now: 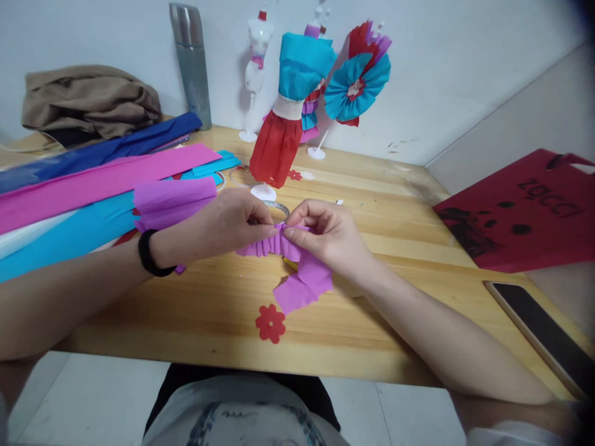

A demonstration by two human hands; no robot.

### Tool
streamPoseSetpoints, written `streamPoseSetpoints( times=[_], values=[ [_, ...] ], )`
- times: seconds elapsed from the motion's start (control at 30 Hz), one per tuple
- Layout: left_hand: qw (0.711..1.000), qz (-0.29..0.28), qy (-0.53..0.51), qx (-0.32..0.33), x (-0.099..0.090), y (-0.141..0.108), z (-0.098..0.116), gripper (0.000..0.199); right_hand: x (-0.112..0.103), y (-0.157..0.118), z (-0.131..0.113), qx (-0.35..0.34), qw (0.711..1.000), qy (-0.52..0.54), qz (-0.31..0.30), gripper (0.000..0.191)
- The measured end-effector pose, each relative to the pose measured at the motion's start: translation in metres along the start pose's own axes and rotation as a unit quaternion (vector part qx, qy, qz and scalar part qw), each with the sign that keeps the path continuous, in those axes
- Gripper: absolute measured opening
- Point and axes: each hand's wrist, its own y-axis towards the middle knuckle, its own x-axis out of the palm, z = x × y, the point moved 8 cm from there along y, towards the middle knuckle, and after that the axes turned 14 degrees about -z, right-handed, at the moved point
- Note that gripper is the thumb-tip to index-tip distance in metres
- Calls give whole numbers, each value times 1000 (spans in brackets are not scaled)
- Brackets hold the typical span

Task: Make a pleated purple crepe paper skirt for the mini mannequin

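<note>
Between my two hands is a strip of purple crepe paper (308,280), gathered into small pleats along its upper edge. My left hand (232,218) pinches the pleats between thumb and fingers, and a black band circles that wrist. Close beside it, my right hand (328,232) pinches the same strip, whose loose end hangs down to the table. Below this end lies a red paper flower (270,323) with a small pale centre. Just behind my fingertips a roll of tape (277,209) is partly hidden. Something yellow under the strip is mostly covered.
Dress forms wearing a blue-and-red paper dress (283,105) and a pleated blue rosette (357,87) stand behind. Paper rolls, including a pink one (106,176), lie left near a flask (191,68) and brown cloth (90,96). A phone (534,328) and red bag (520,210) are right.
</note>
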Motion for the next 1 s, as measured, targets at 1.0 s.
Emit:
streamPoseSetpoints(
  times=[1.0],
  values=[
    [990,-118,-66,30,5,5,-3,26,4,3,17,69,996,-1,-60,30]
  ],
)
